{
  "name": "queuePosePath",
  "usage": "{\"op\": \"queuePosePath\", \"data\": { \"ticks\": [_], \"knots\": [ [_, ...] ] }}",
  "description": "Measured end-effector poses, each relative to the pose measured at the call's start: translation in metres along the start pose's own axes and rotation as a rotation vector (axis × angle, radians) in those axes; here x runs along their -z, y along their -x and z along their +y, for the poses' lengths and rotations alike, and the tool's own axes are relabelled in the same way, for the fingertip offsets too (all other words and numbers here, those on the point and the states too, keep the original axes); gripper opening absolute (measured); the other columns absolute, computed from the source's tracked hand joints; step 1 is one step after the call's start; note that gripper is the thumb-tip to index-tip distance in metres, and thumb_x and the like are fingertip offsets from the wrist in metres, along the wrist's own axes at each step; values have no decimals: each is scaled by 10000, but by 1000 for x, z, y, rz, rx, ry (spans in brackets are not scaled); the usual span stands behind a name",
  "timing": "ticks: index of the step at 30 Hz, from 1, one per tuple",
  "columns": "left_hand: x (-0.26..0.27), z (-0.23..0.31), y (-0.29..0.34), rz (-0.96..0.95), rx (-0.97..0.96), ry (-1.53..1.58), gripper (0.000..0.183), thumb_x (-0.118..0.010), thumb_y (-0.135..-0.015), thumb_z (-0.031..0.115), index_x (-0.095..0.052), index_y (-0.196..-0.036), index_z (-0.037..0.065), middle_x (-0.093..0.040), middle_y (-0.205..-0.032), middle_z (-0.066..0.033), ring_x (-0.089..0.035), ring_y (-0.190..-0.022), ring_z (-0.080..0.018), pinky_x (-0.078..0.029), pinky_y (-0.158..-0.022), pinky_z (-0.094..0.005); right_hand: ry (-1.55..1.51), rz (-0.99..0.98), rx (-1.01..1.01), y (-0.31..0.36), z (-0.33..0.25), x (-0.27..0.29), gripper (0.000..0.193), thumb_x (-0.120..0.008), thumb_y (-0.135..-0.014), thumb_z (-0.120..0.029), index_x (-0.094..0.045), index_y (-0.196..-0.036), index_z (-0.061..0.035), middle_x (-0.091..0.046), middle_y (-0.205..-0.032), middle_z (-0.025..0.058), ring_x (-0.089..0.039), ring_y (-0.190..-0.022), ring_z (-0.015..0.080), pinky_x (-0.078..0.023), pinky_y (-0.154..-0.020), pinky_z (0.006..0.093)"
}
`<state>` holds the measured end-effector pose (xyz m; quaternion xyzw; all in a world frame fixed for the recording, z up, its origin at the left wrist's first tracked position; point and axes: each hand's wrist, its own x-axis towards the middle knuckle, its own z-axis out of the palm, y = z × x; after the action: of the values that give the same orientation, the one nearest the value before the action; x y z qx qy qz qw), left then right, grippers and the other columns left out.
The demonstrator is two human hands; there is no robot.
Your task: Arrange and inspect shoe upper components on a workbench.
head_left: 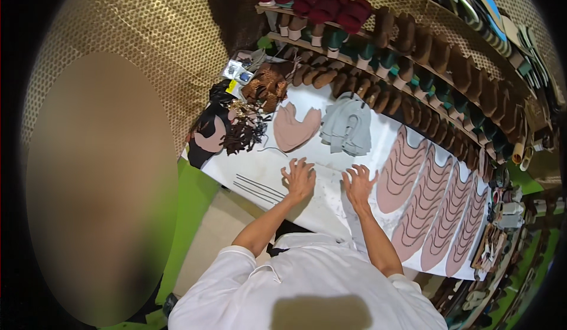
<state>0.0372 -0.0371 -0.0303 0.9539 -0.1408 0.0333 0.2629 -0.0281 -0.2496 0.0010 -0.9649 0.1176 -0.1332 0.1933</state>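
Note:
Both my hands are over the white tabletop with fingers spread and nothing in them. My left hand is just right of several thin dark strips laid side by side. My right hand is nearest to overlapping rows of pink U-shaped pieces with dark curved edges, which fan across the right of the table. Beyond my left hand lies a pink U-shaped stack of cut pieces. To its right sits a pile of folded pale grey sheets.
Brown and black scraps and a bundle of copper-brown material heap at the table's far left. Behind the table, tiered racks carry brown shoe-shaped forms and dark red pieces. Small items crowd beyond the right end. A blurred oval covers the left side.

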Motion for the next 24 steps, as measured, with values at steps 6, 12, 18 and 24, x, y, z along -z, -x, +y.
{"op": "queuePosePath", "data": {
  "ticks": [6,12,18,24],
  "knots": [
    [54,-84,-31,-127,6,-110,377,-681,-928,297,-694,-1288,183,-295,-1642,-158,-243,-1494,-381,-153,-1094,-774,-86,-13,148,-58,-111,-65,152,-725,-944,-276,-803,-988,-153,-656,-1255,23,-514,-1317,288,-156,-1187,699],
    [71,-123,-68,-239,-62,-126,417,-660,-943,324,-683,-1349,229,-144,-1732,-166,-117,-1563,-434,-86,-1095,-831,-59,-65,261,-113,-163,-112,102,-764,-841,-210,-798,-925,-161,-649,-1195,21,-536,-1257,255,-181,-1181,683],
    [77,-144,-91,-347,-138,-118,427,-666,-944,334,-694,-1355,218,-119,-1743,-154,-79,-1585,-442,-51,-1132,-829,19,-268,210,-137,-176,-117,127,-761,-761,-168,-800,-881,-175,-685,-1127,15,-570,-1227,257,-175,-1177,704],
    [78,-149,-106,-433,-175,-81,423,-655,-937,353,-701,-1336,220,-120,-1741,-156,-53,-1590,-444,-56,-1130,-836,170,-92,277,-175,-161,-118,83,-712,-831,-164,-788,-864,-154,-714,-1098,18,-619,-1171,258,-163,-1200,712]
  ]
}}
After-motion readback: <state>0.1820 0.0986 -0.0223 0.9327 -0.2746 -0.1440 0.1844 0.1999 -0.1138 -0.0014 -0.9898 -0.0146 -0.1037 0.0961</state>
